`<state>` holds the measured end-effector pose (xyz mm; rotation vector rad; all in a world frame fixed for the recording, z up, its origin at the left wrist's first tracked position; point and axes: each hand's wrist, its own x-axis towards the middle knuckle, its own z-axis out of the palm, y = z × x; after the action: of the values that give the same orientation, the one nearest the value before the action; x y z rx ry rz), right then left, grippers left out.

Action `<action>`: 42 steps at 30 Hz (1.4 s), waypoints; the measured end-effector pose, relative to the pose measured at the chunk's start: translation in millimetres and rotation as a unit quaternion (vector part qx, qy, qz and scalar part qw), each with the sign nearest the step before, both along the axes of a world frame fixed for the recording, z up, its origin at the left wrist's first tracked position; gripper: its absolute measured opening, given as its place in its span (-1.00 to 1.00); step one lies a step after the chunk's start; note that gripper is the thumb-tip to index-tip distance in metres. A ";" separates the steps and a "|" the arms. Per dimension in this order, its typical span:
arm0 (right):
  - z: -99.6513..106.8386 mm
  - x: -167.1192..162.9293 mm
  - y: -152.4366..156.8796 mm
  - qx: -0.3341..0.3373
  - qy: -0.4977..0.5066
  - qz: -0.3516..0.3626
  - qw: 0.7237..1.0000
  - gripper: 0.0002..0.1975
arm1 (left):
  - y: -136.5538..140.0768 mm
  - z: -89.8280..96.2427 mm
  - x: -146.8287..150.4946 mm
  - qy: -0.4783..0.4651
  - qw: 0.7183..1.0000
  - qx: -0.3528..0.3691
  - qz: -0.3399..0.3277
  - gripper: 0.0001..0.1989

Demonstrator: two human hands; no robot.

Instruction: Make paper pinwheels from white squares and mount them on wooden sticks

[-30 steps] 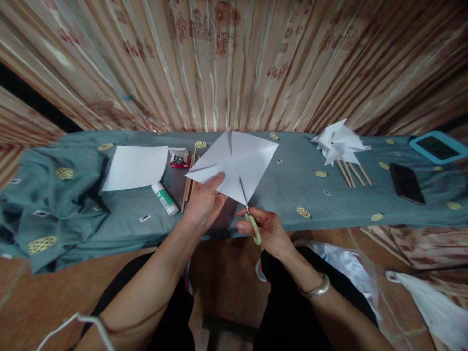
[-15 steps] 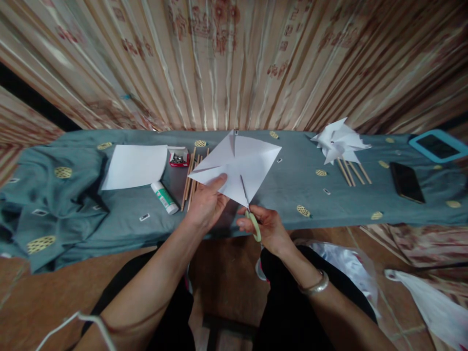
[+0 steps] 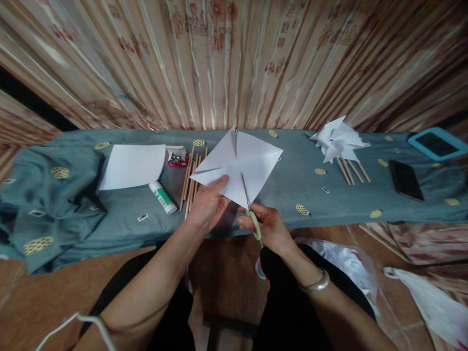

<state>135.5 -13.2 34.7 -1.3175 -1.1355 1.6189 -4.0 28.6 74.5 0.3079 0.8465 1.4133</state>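
Note:
A square sheet of white paper (image 3: 256, 156) is held up over the table, one corner toward me, with slits running in from its far and left corners. My left hand (image 3: 208, 202) pinches its near left edge, thumb on top. My right hand (image 3: 266, 225) is closed around the light green handles of the scissors (image 3: 253, 223). One scissor blade lies over the paper at the near corner, pointing toward the middle; the other blade is hidden beneath. Wooden sticks (image 3: 185, 185) lie just left of the paper, partly behind my left hand.
On the green tablecloth (image 3: 300, 185) at left are white paper (image 3: 133, 165), a red box of metal pins (image 3: 177, 158) and a glue stick (image 3: 163, 197). At right lie paper pinwheels on sticks (image 3: 338, 139), a black phone (image 3: 405, 180) and a blue-framed device (image 3: 437, 144).
Both hands stay nearly in place, with the scissors at the same near corner. The paper has barely shifted, and the whole view has moved slightly.

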 end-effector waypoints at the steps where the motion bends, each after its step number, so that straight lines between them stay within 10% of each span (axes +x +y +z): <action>1: 0.2 -0.1 0.0 0.000 -0.003 -0.001 1.000 -0.60 | -0.1 -0.1 0.2 0.001 1.000 -0.005 -0.001 -0.66; 42: 1.9 -1.4 0.3 0.006 0.018 -0.015 1.000 -0.61 | -3.1 -0.6 0.9 0.000 1.000 0.023 -0.016 -0.62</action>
<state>134.1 -12.9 36.6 -1.2875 -1.0965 1.6052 -3.1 25.5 73.8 0.3548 0.8068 1.4035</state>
